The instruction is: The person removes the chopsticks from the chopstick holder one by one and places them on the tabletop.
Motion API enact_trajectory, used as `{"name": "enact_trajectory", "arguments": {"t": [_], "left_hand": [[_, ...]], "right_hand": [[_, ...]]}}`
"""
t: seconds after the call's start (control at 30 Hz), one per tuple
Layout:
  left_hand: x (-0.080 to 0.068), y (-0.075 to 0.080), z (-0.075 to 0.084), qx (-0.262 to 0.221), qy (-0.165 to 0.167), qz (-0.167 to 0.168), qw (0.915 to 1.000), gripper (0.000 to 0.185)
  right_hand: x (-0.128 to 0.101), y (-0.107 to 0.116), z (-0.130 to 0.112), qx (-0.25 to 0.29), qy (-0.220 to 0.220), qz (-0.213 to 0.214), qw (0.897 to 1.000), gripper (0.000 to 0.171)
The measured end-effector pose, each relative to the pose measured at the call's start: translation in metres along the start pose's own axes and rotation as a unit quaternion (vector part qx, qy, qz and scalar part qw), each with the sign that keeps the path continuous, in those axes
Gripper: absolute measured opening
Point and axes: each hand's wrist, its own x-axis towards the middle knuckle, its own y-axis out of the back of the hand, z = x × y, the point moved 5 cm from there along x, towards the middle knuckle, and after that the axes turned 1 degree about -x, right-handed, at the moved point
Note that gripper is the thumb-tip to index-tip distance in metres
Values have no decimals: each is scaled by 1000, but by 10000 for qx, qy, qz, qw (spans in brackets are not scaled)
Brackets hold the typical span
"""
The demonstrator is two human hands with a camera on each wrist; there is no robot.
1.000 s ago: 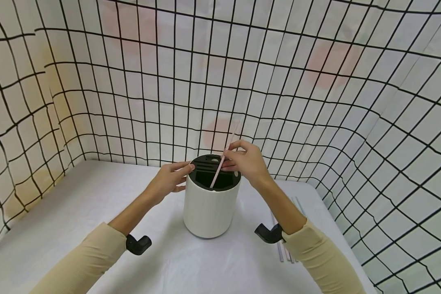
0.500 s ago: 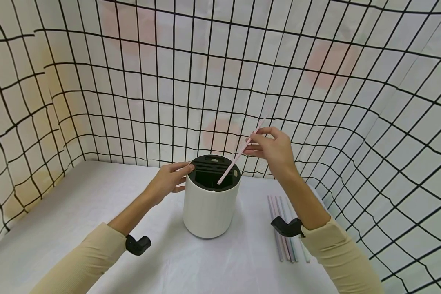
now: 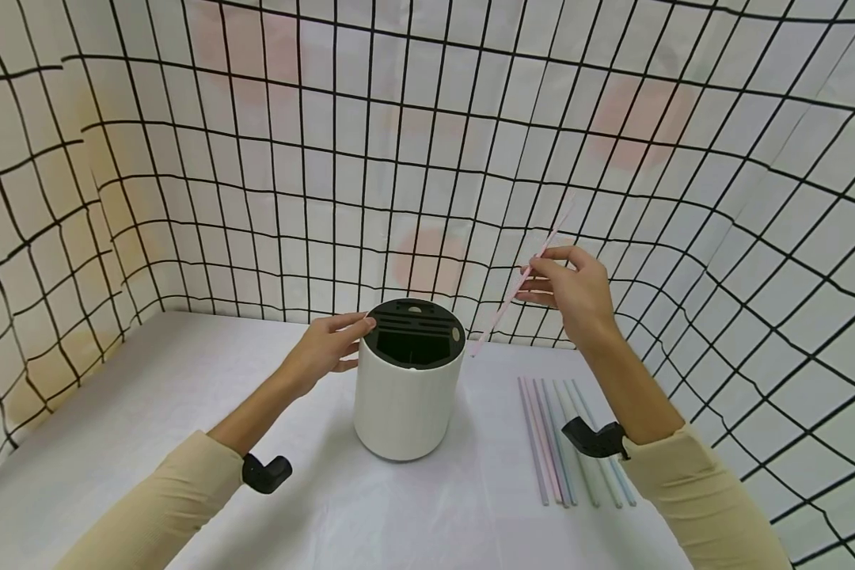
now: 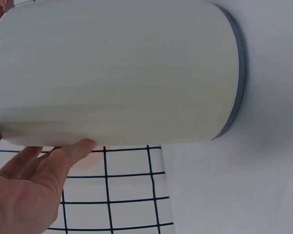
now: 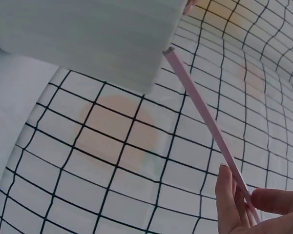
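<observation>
A white cylindrical holder [image 3: 408,412] with a black slotted top [image 3: 415,324] stands upright on the table. My left hand [image 3: 328,345] holds it at the left of its rim, thumb on the top edge and fingers against the outer wall, as the left wrist view [image 4: 44,180] also shows from below. Right of the holder, my right hand [image 3: 577,293] pinches a pink straw [image 3: 502,313] between thumb and fingers. The straw slants, its lower end just beside the holder's rim, off the opening. In the right wrist view that end looks hollow.
Several pastel straws [image 3: 550,443] lie side by side on the white table [image 3: 313,491], right of the holder and partly under my right forearm. Black grid netting [image 3: 335,198] over pale sheeting encloses the table at the back and both sides.
My right hand has moved right with the pink straw, whose lower end has gone from over the holder's opening to beside its rim. The left hand and holder have stayed put.
</observation>
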Motion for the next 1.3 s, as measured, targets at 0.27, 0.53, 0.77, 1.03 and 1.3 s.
{"name": "enact_trajectory", "arguments": {"t": [0.27, 0.53, 0.77, 1.03, 1.3], "left_hand": [[-1, 0, 1, 5, -3, 19, 10000, 65], [0, 0, 0, -7, -18, 19, 10000, 66], [0, 1, 0, 74, -18, 51, 10000, 66], [-1, 1, 1, 52, -1, 69, 10000, 65], [-1, 1, 0, 47, 16, 75, 10000, 66]], "right_hand": [[2, 14, 38, -804, -350, -249, 9958, 29], [5, 27, 92, -1231, -828, -509, 9876, 33], [1, 34, 133, -1658, -1095, -714, 9775, 35], [0, 45, 172, -1626, -1331, -729, 9749, 34], [-6, 49, 194, -1835, -1431, -663, 9703, 34]]}}
